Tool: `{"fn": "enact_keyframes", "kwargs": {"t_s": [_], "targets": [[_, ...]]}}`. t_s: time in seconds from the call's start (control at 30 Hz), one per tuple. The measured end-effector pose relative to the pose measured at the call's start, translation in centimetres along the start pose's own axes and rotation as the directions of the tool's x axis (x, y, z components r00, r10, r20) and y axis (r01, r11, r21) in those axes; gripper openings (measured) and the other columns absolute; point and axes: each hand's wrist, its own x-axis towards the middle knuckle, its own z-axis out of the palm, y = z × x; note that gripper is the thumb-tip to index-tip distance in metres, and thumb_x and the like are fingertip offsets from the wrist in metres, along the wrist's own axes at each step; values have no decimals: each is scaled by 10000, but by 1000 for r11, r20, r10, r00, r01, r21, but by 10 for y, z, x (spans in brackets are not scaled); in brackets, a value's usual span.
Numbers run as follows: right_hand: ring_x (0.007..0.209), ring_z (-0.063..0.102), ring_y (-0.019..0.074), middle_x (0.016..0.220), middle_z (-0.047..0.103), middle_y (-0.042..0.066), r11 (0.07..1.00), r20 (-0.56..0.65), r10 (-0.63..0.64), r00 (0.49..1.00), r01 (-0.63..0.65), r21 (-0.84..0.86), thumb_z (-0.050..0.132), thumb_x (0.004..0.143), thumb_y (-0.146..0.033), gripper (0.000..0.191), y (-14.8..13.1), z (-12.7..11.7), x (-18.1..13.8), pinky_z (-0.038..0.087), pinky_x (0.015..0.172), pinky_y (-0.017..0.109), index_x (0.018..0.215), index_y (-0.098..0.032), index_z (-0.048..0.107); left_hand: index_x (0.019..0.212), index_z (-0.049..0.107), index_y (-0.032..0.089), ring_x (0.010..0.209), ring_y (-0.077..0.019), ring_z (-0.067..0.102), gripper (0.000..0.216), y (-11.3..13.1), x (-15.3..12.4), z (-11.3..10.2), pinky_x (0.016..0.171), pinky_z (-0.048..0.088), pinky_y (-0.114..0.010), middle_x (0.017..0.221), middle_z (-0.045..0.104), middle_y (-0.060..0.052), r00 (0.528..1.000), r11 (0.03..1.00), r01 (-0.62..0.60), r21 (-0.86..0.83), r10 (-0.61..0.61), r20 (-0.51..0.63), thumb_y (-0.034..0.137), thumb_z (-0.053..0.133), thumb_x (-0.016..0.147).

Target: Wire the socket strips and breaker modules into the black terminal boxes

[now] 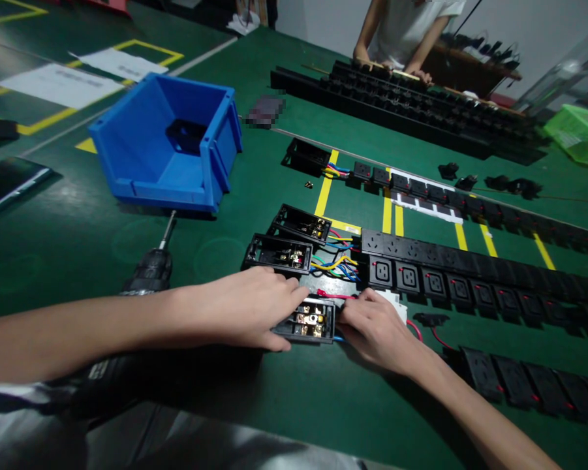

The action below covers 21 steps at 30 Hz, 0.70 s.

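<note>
1. Your left hand (252, 307) lies over the left end of the open terminal box (307, 321), fingers curled round its near & far edges, so you have hold of it. The box sits flat on the table (78, 248), just in front of the socket strip (470, 281). Risk: if you press unevenly, the box may tip & slide on the smooth mat.
2. Your right hand (374, 329) is curled at the box's right end, where the red wire (333, 296) goes in. The tips are hidden, so I can't tell if they pinch the wire or the box wall. Risk: a pull here could strain the wire at its terminal.
3. The brass contacts are exposed inside the box, and a fingertip or stray strand could bridge them.
4. The coloured wire bundle (335, 264) from the 2 other open boxes (278, 253) lies just behind your fingers, so it's easy to snag.
5. The power driver (149, 271) lies under your left forearm w/ its bit pointing away. An elbow shift could roll it.
6. Loose small parts (308, 185) near the blue bin (171, 140) lie well apart from you, so they pose little risk.
</note>
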Motion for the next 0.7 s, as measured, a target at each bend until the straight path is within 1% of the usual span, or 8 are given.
{"fn": "enact_keyframes", "kwargs": {"t_s": [0.13, 0.4, 0.5, 0.57, 0.7], "targets": [[676, 455, 127, 759, 582, 4, 1000, 1, 0, 1000, 0, 0, 462, 935, -134, 131, 0, -1, 1, 272, 722, 289, 829, -163, 532, 1092, 618, 114, 864, -290, 685, 515, 0, 0, 0, 732, 480, -352, 990, 699, -123, 1000, 1000, 13, -8, -14, -6, 500, 742, 774], [680, 460, 126, 762, 579, -2, 1000, -8, 12, 1000, -12, 6, 476, 930, -135, 113, 1, 0, -1, 277, 735, 291, 836, -168, 530, 1116, 608, 99, 895, -294, 683, 514, 3, -1, -2, 773, 490, -362, 1012, 696, -133, 1000, 1000, 15, 16, -15, 9, 477, 735, 791], [679, 462, 127, 755, 582, 3, 1000, -2, 22, 1000, -22, 4, 468, 926, -135, 121, 0, 0, -1, 271, 733, 296, 830, -166, 535, 1089, 621, 98, 877, -293, 686, 512, 4, -2, -2, 759, 485, -353, 988, 700, -132, 1000, 1000, 11, 19, -11, -10, 475, 760, 772], [684, 468, 128, 752, 585, 6, 1000, 0, 24, 1000, -24, -2, 465, 923, -139, 121, -1, 0, -1, 264, 731, 300, 831, -166, 539, 1072, 630, 103, 857, -293, 686, 541, 4, -3, -1, 746, 483, -351, 961, 702, -127, 999, 1000, 19, 19, -19, -38, 508, 774, 745], [688, 464, 128, 760, 589, 6, 999, -5, 24, 1000, -25, -22, 473, 927, -152, 111, -2, -1, -2, 252, 721, 301, 832, -167, 526, 1041, 639, 119, 834, -289, 683, 653, 4, -7, 2, 732, 488, -348, 924, 699, -111, 993, 999, 45, 4, -45, -109, 629, 782, 659]]}}
